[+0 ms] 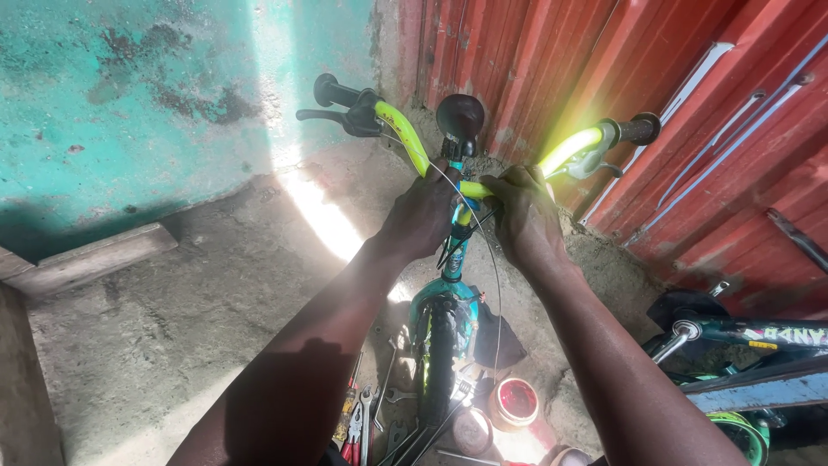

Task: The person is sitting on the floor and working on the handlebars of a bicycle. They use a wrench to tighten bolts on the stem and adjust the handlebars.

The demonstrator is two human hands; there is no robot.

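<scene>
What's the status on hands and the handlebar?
Left hand and right hand both gripping the yellow-green handlebar near the stem. Small teal bike upright below. Thin cable loose between the wrists; tools on the ground.

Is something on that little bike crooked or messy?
A thin cable hangs loose in a long loop from the yellow handlebar down past the teal frame. Wrenches and pliers lie scattered on the ground. Both hands grip the bar's middle.

Both arms extended forward, hands side by side.
Left hand (423, 216) and right hand (523, 216) were closed, knuckles up, fingers curled under.
</scene>
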